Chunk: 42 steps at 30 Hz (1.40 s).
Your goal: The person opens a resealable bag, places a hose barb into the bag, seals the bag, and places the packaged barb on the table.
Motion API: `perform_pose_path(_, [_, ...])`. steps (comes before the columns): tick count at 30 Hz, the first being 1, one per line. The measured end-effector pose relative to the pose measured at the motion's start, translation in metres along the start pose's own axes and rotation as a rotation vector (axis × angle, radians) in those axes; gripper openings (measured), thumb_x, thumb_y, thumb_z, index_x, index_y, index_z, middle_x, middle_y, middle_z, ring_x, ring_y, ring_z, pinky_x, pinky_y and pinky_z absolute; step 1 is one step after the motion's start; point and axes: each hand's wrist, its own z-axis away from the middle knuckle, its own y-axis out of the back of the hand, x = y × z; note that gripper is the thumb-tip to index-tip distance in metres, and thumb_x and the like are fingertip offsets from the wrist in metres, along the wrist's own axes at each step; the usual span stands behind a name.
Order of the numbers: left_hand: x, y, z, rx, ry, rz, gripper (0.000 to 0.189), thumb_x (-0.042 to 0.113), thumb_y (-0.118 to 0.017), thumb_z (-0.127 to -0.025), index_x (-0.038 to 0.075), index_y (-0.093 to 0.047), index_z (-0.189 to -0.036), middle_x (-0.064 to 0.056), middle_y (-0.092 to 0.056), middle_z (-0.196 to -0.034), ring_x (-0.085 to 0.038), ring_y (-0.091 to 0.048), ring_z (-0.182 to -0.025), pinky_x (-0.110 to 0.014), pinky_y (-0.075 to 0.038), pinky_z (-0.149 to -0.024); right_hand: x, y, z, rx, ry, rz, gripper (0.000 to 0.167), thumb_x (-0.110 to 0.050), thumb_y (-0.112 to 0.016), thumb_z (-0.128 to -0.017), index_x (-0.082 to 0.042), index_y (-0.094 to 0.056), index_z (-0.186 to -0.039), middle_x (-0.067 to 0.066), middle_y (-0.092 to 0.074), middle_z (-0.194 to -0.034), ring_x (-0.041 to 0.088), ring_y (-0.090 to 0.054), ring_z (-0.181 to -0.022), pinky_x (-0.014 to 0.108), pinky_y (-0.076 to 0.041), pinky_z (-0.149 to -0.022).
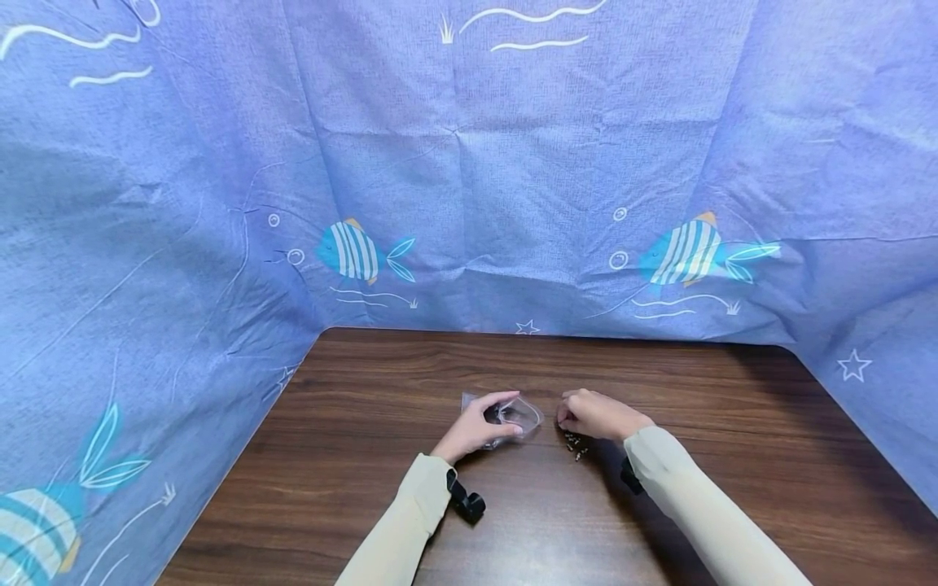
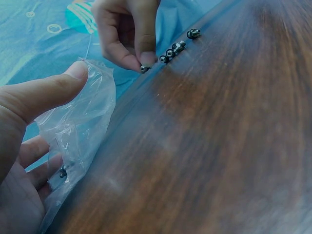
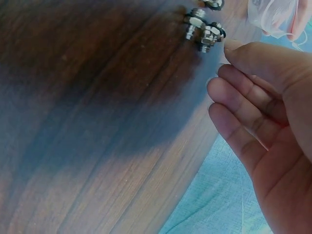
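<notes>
My left hand (image 1: 478, 425) holds a clear plastic bag (image 2: 90, 122) by its sides, thumb at one edge and fingers spread behind the film. A small dark metal piece (image 2: 63, 172) shows through the plastic, low in the bag. To the right of the bag, my right hand (image 1: 597, 413) is low over the table, thumb and forefinger pinching a small metal fitting (image 2: 145, 69) in the left wrist view. Close by lie several more threaded metal fittings (image 3: 196, 22) with dark rings, loose on the wood.
The brown wood-grain table (image 1: 366, 391) reaches to a blue fish-printed cloth (image 1: 513, 203) hung at the back and sides. Black wrist straps with small devices (image 1: 466, 498) are worn below the hands.
</notes>
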Motion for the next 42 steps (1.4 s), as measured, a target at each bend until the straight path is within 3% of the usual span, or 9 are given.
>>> perform_pose_path(22, [0.000, 0.000, 0.000, 0.003, 0.011, -0.003, 0.059, 0.015, -0.077, -0.082, 0.005, -0.054, -0.136, -0.011, -0.056, -0.137, -0.027, -0.050, -0.127, -0.044, -0.036, -0.109, -0.003, 0.011, -0.007, 0.063, 0.027, 0.011, 0.013, -0.002, -0.069, -0.083, -0.010, -0.067, -0.073, -0.007, -0.056, -0.072, -0.001, -0.048, -0.065, 0.017, -0.046, -0.058])
perform_pose_path(32, [0.000, 0.000, 0.000, -0.003, 0.008, -0.003, 0.059, 0.015, -0.076, -0.082, 0.005, -0.054, -0.136, -0.010, -0.056, -0.138, -0.026, -0.050, -0.128, -0.044, -0.036, -0.109, -0.008, 0.015, -0.016, 0.083, 0.032, 0.016, 0.007, -0.004, -0.068, -0.085, -0.010, -0.069, -0.081, -0.006, -0.062, -0.080, 0.003, -0.058, -0.072, 0.018, -0.052, -0.067])
perform_pose_path(42, [-0.001, 0.001, 0.000, -0.009, 0.007, -0.002, 0.058, 0.014, -0.076, -0.083, 0.005, -0.054, -0.136, -0.011, -0.055, -0.138, -0.030, -0.050, -0.127, -0.044, -0.037, -0.108, -0.016, 0.021, -0.027, 0.086, 0.057, 0.024, 0.007, -0.003, -0.068, -0.084, -0.009, -0.070, -0.081, -0.005, -0.061, -0.080, 0.003, -0.055, -0.071, 0.017, -0.050, -0.065])
